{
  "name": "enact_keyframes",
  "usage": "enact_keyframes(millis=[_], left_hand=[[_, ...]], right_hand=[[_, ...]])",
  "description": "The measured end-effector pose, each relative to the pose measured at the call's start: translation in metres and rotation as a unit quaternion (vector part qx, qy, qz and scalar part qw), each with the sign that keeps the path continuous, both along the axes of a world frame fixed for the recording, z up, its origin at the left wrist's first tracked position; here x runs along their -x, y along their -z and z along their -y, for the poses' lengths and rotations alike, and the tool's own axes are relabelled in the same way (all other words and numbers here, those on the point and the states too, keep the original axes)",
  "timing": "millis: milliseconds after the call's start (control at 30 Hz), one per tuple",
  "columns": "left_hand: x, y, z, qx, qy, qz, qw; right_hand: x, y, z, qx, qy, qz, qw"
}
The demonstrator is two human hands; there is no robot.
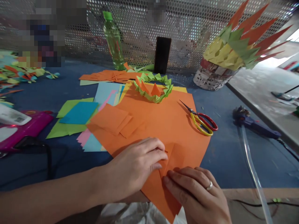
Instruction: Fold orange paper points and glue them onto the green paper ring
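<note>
A large orange sheet of paper (161, 121) lies in front of me. On its near part is a small piece of orange paper (172, 152), hard to tell from the sheet beneath. My left hand (142, 161) has curled fingers closed at that piece's left edge. From the right, my right hand (196, 189), with a ring on one finger, pinches its lower edge, thumb and fingertips together. My fingers partly hide the piece. Several orange paper squares (109, 119) lie at the sheet's left. Scissors (201, 121) with red and yellow handles rest on its right edge.
Behind the sheet sits a green folded-paper ring (153, 99) with orange points inside. A bottle (113, 43), a dark phone (163, 54) and a paper pineapple shape (219, 59) stand at the back. A glue gun (257, 124) lies right; coloured papers (79, 113) and a magenta device (35, 127) left.
</note>
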State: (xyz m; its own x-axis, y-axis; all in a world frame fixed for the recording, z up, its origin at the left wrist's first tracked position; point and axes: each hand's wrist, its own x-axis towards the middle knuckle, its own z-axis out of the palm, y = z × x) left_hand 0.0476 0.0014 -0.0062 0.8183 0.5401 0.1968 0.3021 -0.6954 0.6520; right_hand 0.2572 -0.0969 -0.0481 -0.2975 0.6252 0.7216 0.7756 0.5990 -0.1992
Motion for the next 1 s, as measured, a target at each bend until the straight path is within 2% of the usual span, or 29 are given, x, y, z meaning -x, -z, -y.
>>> enact_keyframes(millis=[267, 500, 600, 767, 1000], left_hand=[[-0.007, -0.004, -0.004, 0.063, -0.016, -0.045, 0.997], [-0.011, -0.003, -0.002, 0.031, -0.027, -0.056, 0.998], [-0.012, -0.004, -0.001, 0.021, -0.029, -0.057, 0.998], [-0.013, -0.005, 0.001, 0.013, -0.028, -0.054, 0.998], [-0.012, -0.001, 0.002, -0.002, -0.015, -0.053, 0.998]], right_hand=[[0.0, -0.003, -0.001, -0.003, 0.006, -0.01, 1.0], [-0.007, -0.017, 0.0, 0.039, -0.015, 0.061, 0.997], [-0.007, -0.018, 0.001, 0.034, -0.008, 0.05, 0.998], [-0.003, -0.017, -0.002, 0.026, -0.005, 0.046, 0.999], [0.0, -0.006, -0.001, -0.005, 0.007, 0.004, 1.0]])
